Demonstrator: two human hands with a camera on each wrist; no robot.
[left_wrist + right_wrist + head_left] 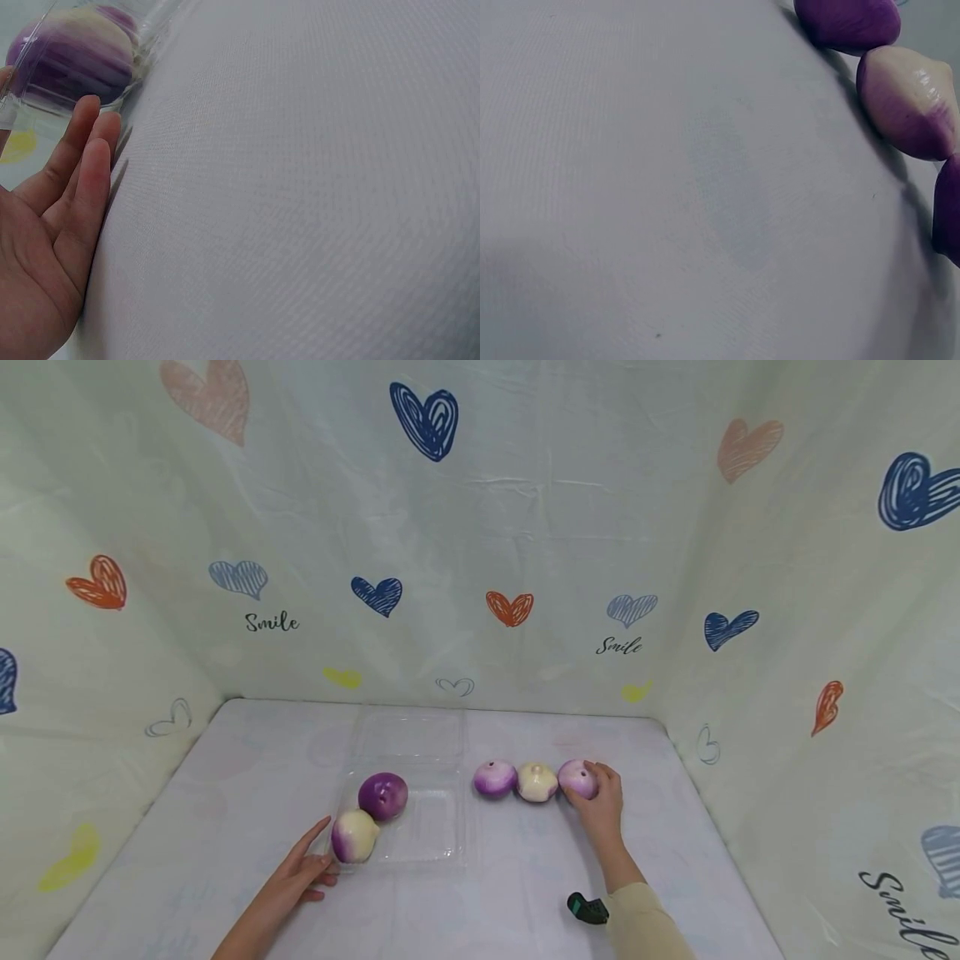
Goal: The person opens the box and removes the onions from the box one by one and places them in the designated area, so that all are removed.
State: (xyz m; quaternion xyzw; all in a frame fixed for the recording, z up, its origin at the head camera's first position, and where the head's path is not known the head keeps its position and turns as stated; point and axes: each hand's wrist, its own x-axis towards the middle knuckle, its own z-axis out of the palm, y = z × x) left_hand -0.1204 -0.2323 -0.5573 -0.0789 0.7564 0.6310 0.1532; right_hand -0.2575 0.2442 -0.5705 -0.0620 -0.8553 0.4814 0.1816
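My right hand [603, 797] grips a purple onion [574, 777], the rightmost of three in a row on the table, fingers over its right side. Touching it on the left is a whitish onion [537, 782], then another purple onion [494, 778]. In the right wrist view the row shows at upper right; the hand is out of that view. My left hand [298, 868] rests with extended fingers at the left wall of a clear plastic box [427, 867]. Inside the box's left part lie a dark purple onion [383, 797] and a white-and-purple onion [355, 837].
The box's clear lid [408, 737] lies folded back behind it. A dark green curved object [587, 908] shows beside my right sleeve [647, 920]. Curtains [465, 527] printed with hearts hang at the back and sides of the white-covered table [517, 902].
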